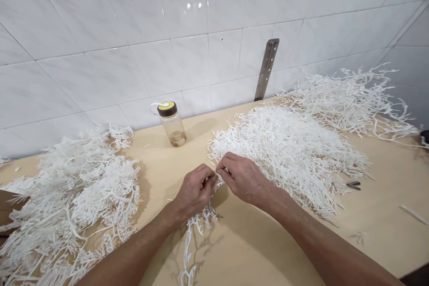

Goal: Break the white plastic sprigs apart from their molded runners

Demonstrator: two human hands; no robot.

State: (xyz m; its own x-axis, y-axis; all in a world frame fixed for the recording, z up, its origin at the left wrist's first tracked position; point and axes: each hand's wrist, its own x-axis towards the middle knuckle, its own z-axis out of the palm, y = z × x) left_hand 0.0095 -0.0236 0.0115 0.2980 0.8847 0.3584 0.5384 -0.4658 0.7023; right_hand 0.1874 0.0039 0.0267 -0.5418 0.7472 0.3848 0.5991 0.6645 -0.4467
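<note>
My left hand (193, 192) and my right hand (244, 178) meet at the middle of a light wooden table (254, 241). Both have their fingers pinched on a white plastic branch piece (196, 228), whose twigs hang below my left hand toward the table's front. My right hand rests against the edge of a large pile of white plastic branches (288, 152). How the fingers grip is partly hidden.
A second heap of white branches (70, 205) covers the left side, and a looser tangle (351, 98) lies at the back right. A clear bottle with a yellow lid (172, 124) stands by the tiled wall. Small cutters (353, 185) lie at right. A metal bracket (266, 69) leans on the wall.
</note>
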